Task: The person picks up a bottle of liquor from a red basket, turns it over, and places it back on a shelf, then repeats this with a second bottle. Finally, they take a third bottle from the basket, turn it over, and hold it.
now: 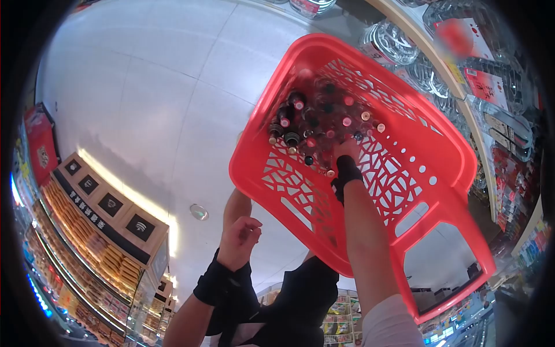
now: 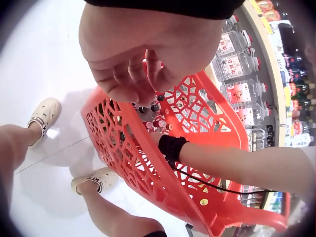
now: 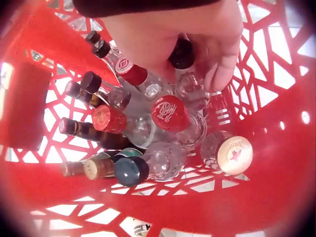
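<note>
A red plastic shopping basket (image 1: 381, 225) with patterned cut-out walls holds several glass bottles with black, red, gold and dark caps. My right hand (image 1: 347, 150) reaches down inside it. In the right wrist view, its thumb and fingers pinch a clear bottle (image 3: 191, 89) by its black-capped neck. Close beside that bottle stand a red-capped bottle (image 3: 170, 112) and a gold-capped one with a red star (image 3: 234, 155). My left hand (image 1: 240, 240) hangs outside the basket near its rim, fingers loosely curled with nothing in them.
Shelves with large clear water jugs (image 1: 387, 43) line the right side. A lit bakery-style display (image 1: 110, 248) stands at the left. Pale floor tiles (image 1: 144, 87) lie around the basket, and feet in cream clogs (image 2: 47, 116) show beside it.
</note>
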Demonstrator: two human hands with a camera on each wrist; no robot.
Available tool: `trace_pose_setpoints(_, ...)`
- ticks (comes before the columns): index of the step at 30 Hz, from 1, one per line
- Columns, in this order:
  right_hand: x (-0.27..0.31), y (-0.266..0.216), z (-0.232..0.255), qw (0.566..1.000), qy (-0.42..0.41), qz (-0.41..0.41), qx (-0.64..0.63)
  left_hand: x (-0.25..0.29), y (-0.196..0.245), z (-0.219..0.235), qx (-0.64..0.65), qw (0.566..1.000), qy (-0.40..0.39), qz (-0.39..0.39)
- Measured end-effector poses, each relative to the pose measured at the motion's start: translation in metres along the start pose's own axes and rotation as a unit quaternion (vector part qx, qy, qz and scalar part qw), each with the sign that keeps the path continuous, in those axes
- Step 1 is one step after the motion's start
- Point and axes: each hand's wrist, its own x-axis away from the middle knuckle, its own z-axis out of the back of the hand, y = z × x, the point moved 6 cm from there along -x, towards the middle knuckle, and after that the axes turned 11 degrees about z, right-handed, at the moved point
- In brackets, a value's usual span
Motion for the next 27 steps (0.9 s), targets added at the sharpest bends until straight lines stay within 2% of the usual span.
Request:
trace_pose_setpoints(6,0.005,0.012,0.001,1.000,0.024,0.016,-0.004,-0.001,0.011,0.000,0.000,1.000,-0.015,-0.001)
trace_pose_setpoints(15,0.068,0.007,0.068,0.988,0.100,0.119,-0.024,0.029,0.040,0.008,0.038,0.997,-0.038,-0.059)
trace_pose_setpoints(18,0.098,0.017,0.089,0.975,0.156,0.157,-0.004,0.046,0.053,0.013,-0.012,0.995,-0.068,-0.075)
trace_pose_setpoints(21,0.133,0.019,0.130,0.972,0.163,0.166,-0.030,0.062,0.067,0.020,-0.027,0.985,-0.060,-0.161)
trace_pose_setpoints(25,0.197,0.000,0.206,0.980,0.140,0.109,-0.092,0.096,0.097,0.032,0.021,0.980,-0.075,-0.186)
trace_pose_setpoints(27,0.229,-0.001,0.231,0.961,0.204,0.119,-0.148,0.116,0.113,0.036,0.055,0.973,-0.088,-0.209)
